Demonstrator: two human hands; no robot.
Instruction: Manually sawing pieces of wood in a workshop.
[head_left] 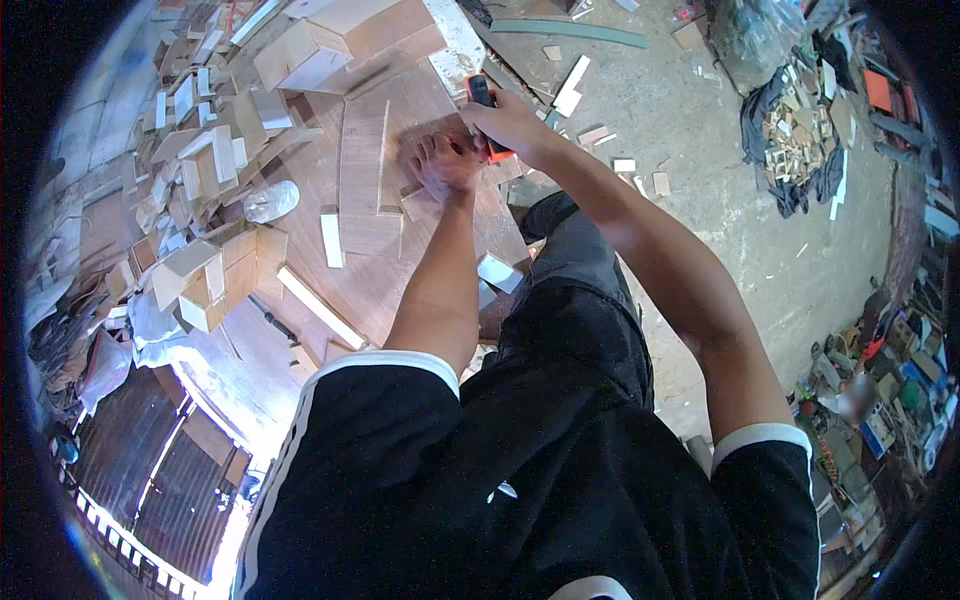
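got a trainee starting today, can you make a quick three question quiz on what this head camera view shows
1. Multiple choice: what colours show on the tool in the right hand?
A) green and white
B) black and red
C) yellow and blue

2. True or false: the dark sack holding wood scraps is on the floor to the right of both hands.

3. Fill the gap: in the picture, the clear container is to the ____ of the left hand.

Key: 1. B; 2. true; 3. left
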